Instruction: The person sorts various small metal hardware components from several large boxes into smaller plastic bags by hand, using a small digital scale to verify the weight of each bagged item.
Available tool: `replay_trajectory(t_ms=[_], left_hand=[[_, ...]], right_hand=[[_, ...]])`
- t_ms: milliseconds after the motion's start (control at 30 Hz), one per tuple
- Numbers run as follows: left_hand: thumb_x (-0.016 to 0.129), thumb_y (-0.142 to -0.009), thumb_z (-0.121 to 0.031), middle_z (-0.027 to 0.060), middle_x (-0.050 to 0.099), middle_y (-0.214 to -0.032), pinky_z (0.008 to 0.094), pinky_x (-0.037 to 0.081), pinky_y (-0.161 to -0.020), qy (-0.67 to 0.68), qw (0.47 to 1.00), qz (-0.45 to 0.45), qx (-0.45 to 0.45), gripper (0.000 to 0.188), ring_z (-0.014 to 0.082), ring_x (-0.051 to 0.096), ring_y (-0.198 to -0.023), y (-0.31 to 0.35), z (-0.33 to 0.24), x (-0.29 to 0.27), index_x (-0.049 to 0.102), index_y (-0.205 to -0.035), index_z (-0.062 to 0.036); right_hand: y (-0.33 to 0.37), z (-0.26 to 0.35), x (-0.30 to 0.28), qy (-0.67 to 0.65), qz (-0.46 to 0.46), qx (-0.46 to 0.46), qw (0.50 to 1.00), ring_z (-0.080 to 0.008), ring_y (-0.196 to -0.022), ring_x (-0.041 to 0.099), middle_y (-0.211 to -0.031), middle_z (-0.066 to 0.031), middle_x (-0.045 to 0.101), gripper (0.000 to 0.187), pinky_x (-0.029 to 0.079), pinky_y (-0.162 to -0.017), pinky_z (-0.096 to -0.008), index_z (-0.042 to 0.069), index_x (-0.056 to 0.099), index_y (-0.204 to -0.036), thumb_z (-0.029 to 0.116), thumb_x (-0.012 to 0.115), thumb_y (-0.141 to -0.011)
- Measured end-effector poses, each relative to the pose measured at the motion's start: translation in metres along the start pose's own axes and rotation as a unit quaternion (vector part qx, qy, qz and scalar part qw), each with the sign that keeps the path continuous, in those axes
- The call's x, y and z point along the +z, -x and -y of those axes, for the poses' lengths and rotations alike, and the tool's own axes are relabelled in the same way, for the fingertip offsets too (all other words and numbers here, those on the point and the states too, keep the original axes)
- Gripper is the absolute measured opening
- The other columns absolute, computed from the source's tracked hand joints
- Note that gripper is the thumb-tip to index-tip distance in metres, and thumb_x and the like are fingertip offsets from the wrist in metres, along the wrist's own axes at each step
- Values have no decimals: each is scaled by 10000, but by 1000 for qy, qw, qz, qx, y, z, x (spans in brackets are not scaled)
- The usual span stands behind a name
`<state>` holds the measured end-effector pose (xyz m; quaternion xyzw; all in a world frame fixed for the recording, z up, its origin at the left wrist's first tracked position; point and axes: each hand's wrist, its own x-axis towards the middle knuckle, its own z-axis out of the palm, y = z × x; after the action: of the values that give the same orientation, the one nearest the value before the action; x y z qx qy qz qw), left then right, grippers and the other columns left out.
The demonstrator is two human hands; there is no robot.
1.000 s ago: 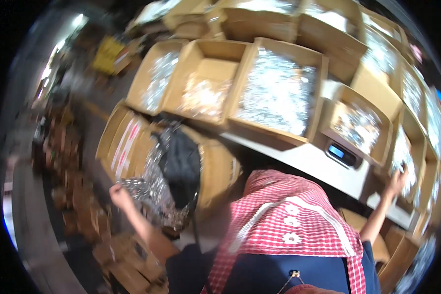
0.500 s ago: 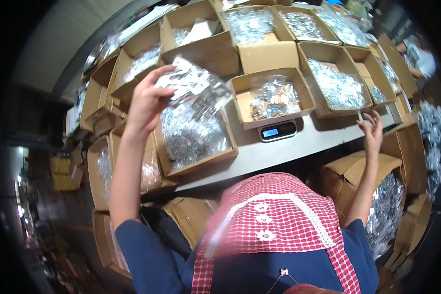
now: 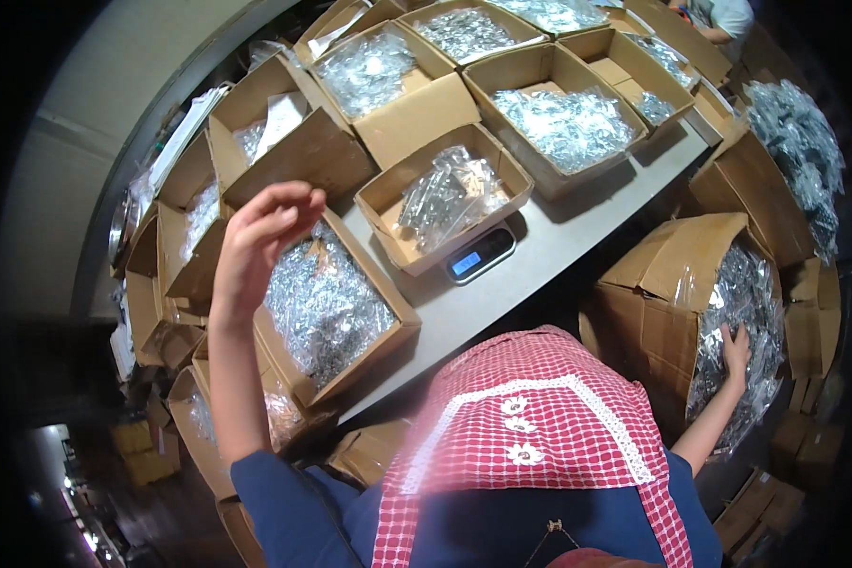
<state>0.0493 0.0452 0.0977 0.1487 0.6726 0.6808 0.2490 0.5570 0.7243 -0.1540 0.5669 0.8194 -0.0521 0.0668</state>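
Reaching down at right: right hand (image 3: 735, 346) spread flat, fingers apart, palm pressed on clear packets inside big open carton (image 3: 672, 284) beside desk; nothing clamped. Left hand (image 3: 260, 232) raised, fingers loosely curled and slightly apart, empty, hovering over open box of clear packets (image 3: 327, 303) at desk's near-left edge. Grey desk (image 3: 559, 237) bare strip runs between boxes; near edge close to red checked apron (image 3: 530, 445). Small scale (image 3: 480, 254) with blue display, shallow box of packets (image 3: 445, 194) on it. Farther: rows of open brown boxes (image 3: 559, 118) with shiny packets.
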Motion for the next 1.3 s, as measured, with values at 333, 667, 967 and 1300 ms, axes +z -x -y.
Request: replay_trajectory(t_ms=[333,667,967,1300], left_hand=[[540,-927,-85,141,573,-1261,335,455,-975,156,862,-482,17,399,240,574,-1120,316,84,-87,487,-1301,45],[493,-830,-10,25,424,-607,272,300,-473,519,695,-424,259,199,135,376,-471,403,190,132,442,-659,-99],[614,-879,-132,109,686,-908,265,494,-763,173,963,173,-114,245,168,639,-825,123,151,102,627,-1043,50],[624,-910,-121,86,644,-1071,306,505,-803,-367,824,430,-33,348,161,627,-925,-53,43,203,543,-1223,6]], right_hand=[[-38,13,-49,-151,159,70,973,-313,-1310,420,-1494,-210,332,1107,360,-1054,-389,60,240,-1503,490,824,-667],[6,43,-78,-382,197,42,902,-123,-726,505,-806,29,571,375,388,-671,-290,116,584,-991,435,659,-809],[-87,4,-32,-63,-23,5,998,-320,-855,612,-940,-179,669,300,477,-731,-406,34,683,-732,311,607,-644],[-6,-12,-41,-323,-85,70,940,-226,-700,652,-757,-96,676,308,500,-662,-327,25,640,-850,166,776,-613]])
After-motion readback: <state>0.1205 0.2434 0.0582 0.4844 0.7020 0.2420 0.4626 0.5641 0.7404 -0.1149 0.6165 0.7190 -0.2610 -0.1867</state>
